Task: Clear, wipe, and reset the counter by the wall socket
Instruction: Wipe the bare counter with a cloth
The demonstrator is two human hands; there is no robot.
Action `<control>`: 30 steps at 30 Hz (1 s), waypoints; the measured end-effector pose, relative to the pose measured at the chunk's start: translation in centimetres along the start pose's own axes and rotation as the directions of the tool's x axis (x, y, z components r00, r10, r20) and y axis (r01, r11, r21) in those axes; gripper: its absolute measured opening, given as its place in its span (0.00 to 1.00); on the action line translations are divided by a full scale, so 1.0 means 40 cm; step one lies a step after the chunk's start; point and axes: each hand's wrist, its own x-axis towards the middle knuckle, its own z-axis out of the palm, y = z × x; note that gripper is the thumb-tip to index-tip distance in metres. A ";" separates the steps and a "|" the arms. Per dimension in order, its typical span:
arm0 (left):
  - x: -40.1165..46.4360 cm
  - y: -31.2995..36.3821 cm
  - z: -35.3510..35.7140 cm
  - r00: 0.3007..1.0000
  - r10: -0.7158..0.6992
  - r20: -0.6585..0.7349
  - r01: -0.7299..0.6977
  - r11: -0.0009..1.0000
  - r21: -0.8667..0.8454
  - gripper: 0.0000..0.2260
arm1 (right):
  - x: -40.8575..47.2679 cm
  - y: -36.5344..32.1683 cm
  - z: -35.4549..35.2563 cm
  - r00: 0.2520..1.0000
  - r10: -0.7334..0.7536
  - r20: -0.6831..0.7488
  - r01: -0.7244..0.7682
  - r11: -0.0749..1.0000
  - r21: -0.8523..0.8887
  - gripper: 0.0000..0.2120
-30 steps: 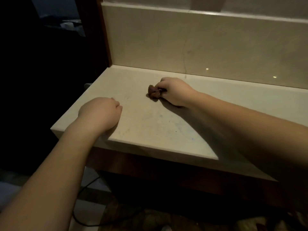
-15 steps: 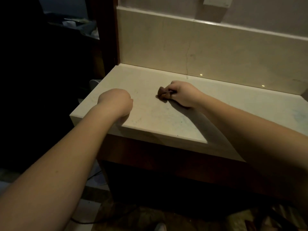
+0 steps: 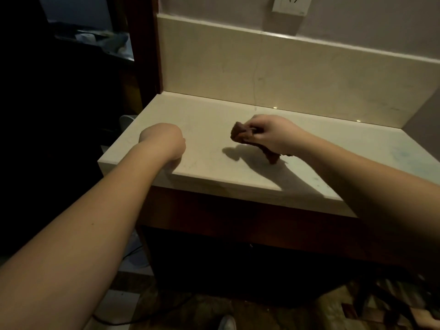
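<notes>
Dim light falls on a pale cream stone surface (image 3: 209, 120) with a matching upstand behind it, set against a dark wooden post on the left. Beyond that post, a dark shelf (image 3: 100, 44) carries a blurred clutter that cannot be made out. On the surface near its left front corner, the left hand (image 3: 164, 141) rests curled into a loose fist with nothing in it. Just right of centre, the right hand (image 3: 271, 135) grips a small crumpled brown cloth (image 3: 240, 134), fingers closed round it; 1 end sticks out leftward past the knuckles and another hangs below the palm. A shadow lies on the stone beneath hand and cloth, which appear raised just clear of it. High on the wall at upper right sits a white wall socket (image 3: 291, 4). Below the surface runs a dark wooden cabinet front (image 3: 238, 210), and a thin cable (image 3: 114, 321) trails on the floor.
</notes>
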 end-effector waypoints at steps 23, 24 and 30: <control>-0.008 -0.016 0.020 0.992 0.028 -0.119 -0.030 1.000 -0.010 0.13 | -0.105 -0.079 0.109 0.975 -0.222 0.009 0.221 0.965 -0.142 0.12; -0.010 -0.020 0.021 0.991 0.035 -0.128 -0.043 0.998 -0.054 0.17 | -0.134 -0.070 0.096 0.975 -0.220 0.027 0.222 0.965 -0.140 0.12; -0.016 -0.028 0.015 0.987 0.093 -0.132 -0.102 0.993 -0.060 0.31 | -0.055 -0.112 0.119 0.989 -0.145 0.000 0.144 0.979 -0.142 0.13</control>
